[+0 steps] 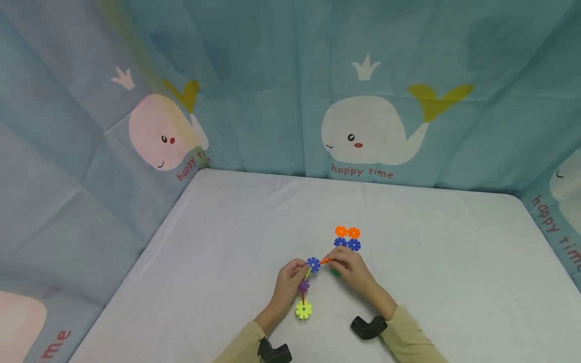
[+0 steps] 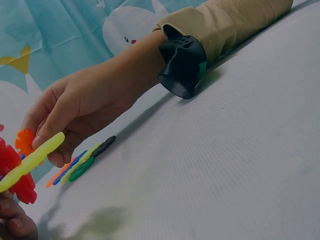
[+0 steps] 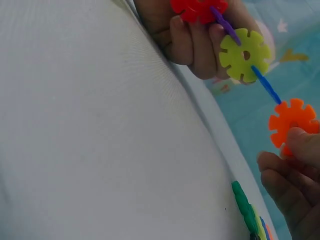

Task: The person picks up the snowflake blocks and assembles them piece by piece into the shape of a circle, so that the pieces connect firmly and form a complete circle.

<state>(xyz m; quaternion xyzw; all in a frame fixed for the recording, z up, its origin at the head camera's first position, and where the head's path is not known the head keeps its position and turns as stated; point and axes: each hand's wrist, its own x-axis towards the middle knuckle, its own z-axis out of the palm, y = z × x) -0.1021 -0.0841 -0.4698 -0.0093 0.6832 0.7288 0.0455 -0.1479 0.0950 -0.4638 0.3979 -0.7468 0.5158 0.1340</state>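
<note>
My left hand (image 1: pixel 288 281) grips a chain of slotted plastic discs. Along it run a yellow disc (image 1: pixel 303 309), a red disc (image 3: pixel 196 9), a purple disc (image 1: pixel 304 286), another yellow disc (image 3: pixel 245 54) and a blue disc (image 1: pixel 313 264). Thumb and fingers of my right hand (image 1: pixel 355 272) pinch an orange disc (image 3: pixel 294 122), whose rim meets the blue disc's edge; how deep the slots are engaged I cannot tell. In the left wrist view, the right hand holds the orange disc (image 2: pixel 24 142) behind the chain, and only a few left fingertips show.
Beyond the right hand, loose orange discs (image 1: pixel 341 231) and blue discs (image 1: pixel 354 245) lie in rows on the white table (image 1: pixel 227 242). A green disc (image 2: pixel 81 169) and a black disc (image 2: pixel 103 146) lie there too. A whale-print curtain (image 1: pixel 268 126) stands behind the table.
</note>
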